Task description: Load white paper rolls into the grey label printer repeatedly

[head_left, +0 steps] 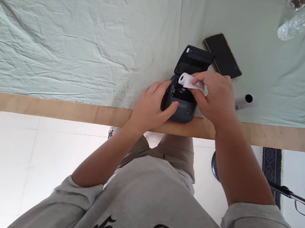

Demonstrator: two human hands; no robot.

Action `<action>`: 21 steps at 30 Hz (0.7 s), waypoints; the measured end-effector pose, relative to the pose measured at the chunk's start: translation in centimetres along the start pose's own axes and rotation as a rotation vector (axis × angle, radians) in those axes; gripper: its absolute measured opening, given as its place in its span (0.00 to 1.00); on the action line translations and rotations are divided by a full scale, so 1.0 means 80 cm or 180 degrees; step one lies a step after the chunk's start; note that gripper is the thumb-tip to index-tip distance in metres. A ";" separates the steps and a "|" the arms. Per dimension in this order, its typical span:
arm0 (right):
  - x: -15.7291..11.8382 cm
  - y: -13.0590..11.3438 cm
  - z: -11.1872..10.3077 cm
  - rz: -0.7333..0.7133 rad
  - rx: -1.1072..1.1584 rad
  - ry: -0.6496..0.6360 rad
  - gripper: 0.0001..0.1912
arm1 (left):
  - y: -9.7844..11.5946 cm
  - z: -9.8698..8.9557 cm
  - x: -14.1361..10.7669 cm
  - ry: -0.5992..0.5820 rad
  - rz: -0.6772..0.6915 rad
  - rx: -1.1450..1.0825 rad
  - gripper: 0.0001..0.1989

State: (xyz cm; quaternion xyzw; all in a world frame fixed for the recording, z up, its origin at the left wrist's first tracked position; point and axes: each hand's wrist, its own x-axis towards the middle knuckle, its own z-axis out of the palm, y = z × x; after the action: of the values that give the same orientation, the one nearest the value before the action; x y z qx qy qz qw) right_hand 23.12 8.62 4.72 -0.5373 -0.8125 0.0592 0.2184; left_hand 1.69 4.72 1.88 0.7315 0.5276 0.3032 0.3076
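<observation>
A small black receipt printer [181,110] stands at the front edge of the table with its lid [194,61] flipped up. My left hand [152,104] grips the printer's left side, the thumb lying over its front top. Between the thumb and fingers of my right hand [213,95] is a white paper roll [186,79], held over the printer's open compartment. A short flap of paper hangs loose from the roll. My right fingers hide the roll's right end, and the roll covers part of the compartment.
Behind the printer lies a dark smartphone [223,55]. A second white roll with a dark core [246,101] rests to the right of my right hand. A clear plastic bottle [301,24] lies at the far right. Wrinkled pale green cloth [80,38] covers the table, leaving its wooden front edge [38,107] bare.
</observation>
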 end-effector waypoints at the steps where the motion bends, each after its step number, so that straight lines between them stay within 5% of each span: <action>1: 0.001 0.000 0.001 -0.0017 -0.0048 -0.0021 0.07 | 0.000 0.000 0.000 0.0003 0.0023 -0.0011 0.28; 9: 0.001 0.005 0.014 -0.0295 0.0777 0.0213 0.05 | -0.004 0.001 -0.002 0.0028 0.0078 0.0096 0.29; 21: -0.056 -0.031 0.019 -0.0331 0.0987 0.0596 0.07 | -0.002 0.005 0.003 0.0209 -0.0132 -0.0224 0.24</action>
State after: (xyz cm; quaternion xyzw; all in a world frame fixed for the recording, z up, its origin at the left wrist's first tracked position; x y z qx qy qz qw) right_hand 21.82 3.74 2.85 -0.4576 -0.7964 0.1221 0.3760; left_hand 1.98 4.98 1.49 0.6988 0.5415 0.3389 0.3219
